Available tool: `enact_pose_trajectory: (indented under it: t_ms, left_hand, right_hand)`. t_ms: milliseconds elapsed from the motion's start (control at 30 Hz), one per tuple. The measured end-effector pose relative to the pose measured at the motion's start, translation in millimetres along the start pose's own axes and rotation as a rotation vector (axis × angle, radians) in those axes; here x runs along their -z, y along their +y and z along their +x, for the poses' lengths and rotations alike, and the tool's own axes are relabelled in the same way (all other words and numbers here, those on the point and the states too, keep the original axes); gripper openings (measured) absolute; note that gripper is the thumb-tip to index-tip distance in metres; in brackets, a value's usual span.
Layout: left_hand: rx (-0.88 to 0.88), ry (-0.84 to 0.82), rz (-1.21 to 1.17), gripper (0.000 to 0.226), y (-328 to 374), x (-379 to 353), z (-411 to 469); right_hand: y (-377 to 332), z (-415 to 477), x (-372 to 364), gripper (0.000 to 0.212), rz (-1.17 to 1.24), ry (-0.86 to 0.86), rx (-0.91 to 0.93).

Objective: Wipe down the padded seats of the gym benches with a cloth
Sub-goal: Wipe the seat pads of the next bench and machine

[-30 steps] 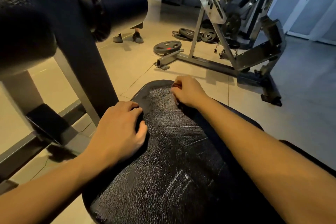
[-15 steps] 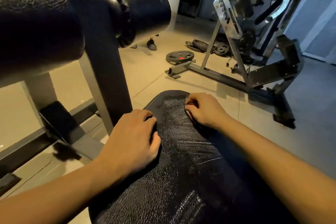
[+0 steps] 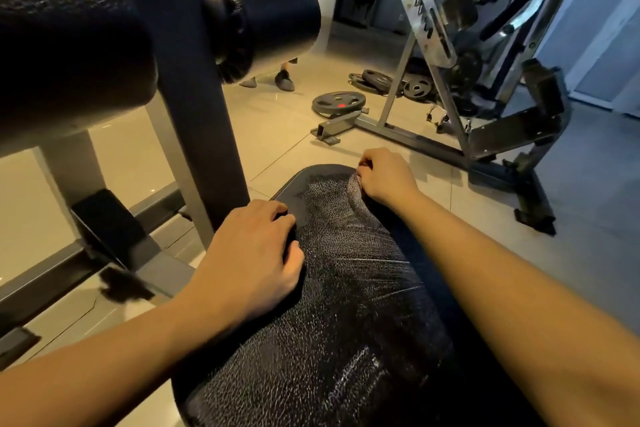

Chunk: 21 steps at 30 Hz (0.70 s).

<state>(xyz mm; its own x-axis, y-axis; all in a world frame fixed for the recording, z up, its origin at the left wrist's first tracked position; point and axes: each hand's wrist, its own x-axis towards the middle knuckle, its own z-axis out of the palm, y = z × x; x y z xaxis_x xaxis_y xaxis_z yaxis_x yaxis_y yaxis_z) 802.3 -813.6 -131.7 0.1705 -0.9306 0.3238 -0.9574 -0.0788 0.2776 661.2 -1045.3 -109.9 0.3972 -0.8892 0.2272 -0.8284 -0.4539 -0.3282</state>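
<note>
A black padded bench seat (image 3: 346,305) with a cracked, scuffed surface runs away from me in the lower middle of the view. My left hand (image 3: 252,260) lies on its left rim, fingers curled over the edge and thumb on the pad. At the far end of the seat, my right hand (image 3: 384,177) has curled fingers that pinch a raised fold of dark cloth (image 3: 405,239). The cloth seems to lie along the right side of the pad under my forearm; its outline is hard to tell from the seat.
A thick black roller pad (image 3: 263,14) on a grey steel post (image 3: 197,135) stands close at the left. Several weight plates (image 3: 337,102) lie on the tiled floor ahead. A plate-loaded machine (image 3: 485,107) stands at the right. A person's feet (image 3: 277,81) show behind the roller.
The view has shifted, so the roller pad looms larger and the seat sits further right. Both hands keep nearly the same places on the seat.
</note>
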Motion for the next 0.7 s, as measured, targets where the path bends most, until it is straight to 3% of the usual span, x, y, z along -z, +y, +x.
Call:
enact_pose_trajectory:
  t_ms: [167, 333, 467, 633, 700]
  left_hand:
    - [-0.010, 0.005, 0.003, 0.041, -0.9, -0.5, 0.7]
    - [-0.011, 0.006, -0.006, 0.040, -1.0, 0.0, 0.5]
    - [-0.010, 0.010, 0.011, 0.041, -0.9, -1.5, 1.4]
    - [-0.010, 0.005, 0.011, 0.041, -1.2, -1.0, 1.2]
    - [-0.016, 0.001, 0.021, 0.041, 0.0, -1.2, 2.1]
  right_hand:
    - [-6.0, -22.8, -6.6, 0.016, 0.063, -0.075, 0.167]
    - [3.5, -5.4, 2.4, 0.020, -0.099, 0.023, -0.028]
    - [-21.6, -35.2, -7.8, 0.018, 0.015, -0.057, 0.228]
    - [-5.2, -13.9, -0.1, 0.022, -0.208, 0.039, -0.062]
    - [-27.9, -22.1, -7.5, 0.022, -0.164, 0.022, 0.016]
